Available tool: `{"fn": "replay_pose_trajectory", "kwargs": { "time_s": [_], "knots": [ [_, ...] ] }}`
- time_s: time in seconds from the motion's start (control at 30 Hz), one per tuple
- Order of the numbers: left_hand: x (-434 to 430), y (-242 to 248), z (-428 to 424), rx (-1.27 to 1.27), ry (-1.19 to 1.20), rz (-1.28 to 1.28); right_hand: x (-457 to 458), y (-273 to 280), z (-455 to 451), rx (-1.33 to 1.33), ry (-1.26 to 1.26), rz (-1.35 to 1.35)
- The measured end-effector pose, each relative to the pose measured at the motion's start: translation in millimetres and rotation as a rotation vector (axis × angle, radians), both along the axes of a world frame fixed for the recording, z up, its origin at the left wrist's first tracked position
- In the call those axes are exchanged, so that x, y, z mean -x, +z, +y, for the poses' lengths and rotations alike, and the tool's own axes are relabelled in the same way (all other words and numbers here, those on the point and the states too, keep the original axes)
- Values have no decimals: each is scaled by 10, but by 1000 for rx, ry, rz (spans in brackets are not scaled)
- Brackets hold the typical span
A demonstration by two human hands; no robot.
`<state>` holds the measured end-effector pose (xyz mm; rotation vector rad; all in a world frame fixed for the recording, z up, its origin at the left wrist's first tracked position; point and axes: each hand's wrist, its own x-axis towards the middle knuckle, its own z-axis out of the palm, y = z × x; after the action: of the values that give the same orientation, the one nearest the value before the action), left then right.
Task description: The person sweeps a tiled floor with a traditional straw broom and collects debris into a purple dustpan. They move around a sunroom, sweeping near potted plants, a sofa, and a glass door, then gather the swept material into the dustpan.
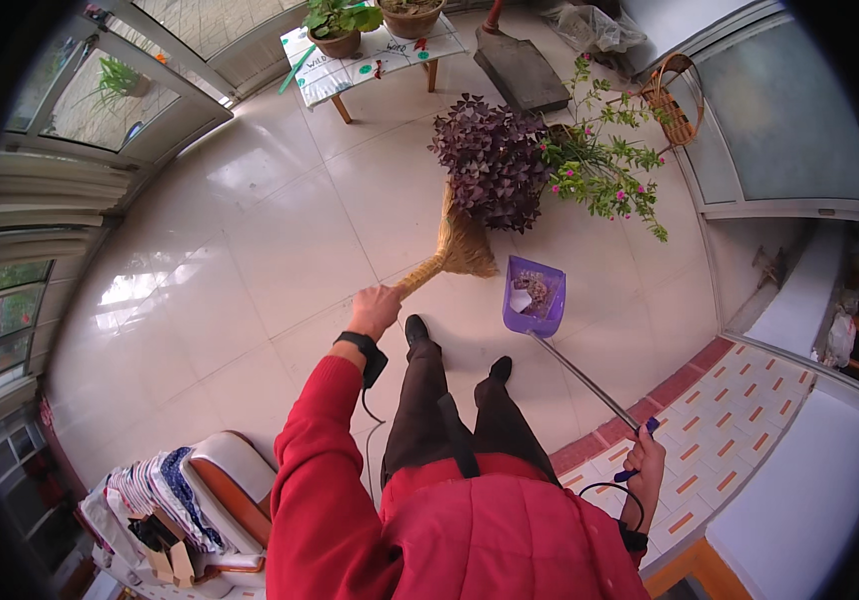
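Note:
My left hand (377,309) is closed around the bound handle of a straw broom (467,246). The broom's bristle end rests on the tiled floor, just left of a purple long-handled dustpan (533,325) and apart from it. Inside the dustpan lie brownish sweepings (542,291) and a white scrap (520,301). My right hand (647,459), low on the right, grips the end of the dustpan's metal pole (587,381). The dustpan sits in front of my feet. Part of the broom reaches up against a purple-leaved plant (489,157).
Beside the purple plant spreads a pink-flowered plant (609,169). Behind them are a grey metal scoop (523,71) and a wicker basket (675,112). A low table (332,79) carries potted plants. An armchair (238,461) with clothes stands lower left. Red-edged tiling (729,420) borders the right.

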<state>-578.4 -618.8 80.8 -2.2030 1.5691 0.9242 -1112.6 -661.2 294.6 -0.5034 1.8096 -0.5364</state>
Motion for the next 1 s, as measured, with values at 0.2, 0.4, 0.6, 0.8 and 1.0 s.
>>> {"fn": "replay_pose_trajectory", "kwargs": {
  "time_s": [0.2,0.4,0.6,0.8,1.0],
  "knots": [
    [-722,-286,337,-61,196,0,-477,192,-23,-26,25,-59],
    [-823,234,1856,-263,436,3,-830,113,-203,8,90,-68],
    [-810,355,2357,-549,627,129,-1062,-92,-456,7,131,-53],
    [-803,539,2161,-317,735,75,-920,-274,-693,0,180,37],
    [-673,985,1357,-177,708,12,-630,-694,-940,-42,106,42]
  ]
}}
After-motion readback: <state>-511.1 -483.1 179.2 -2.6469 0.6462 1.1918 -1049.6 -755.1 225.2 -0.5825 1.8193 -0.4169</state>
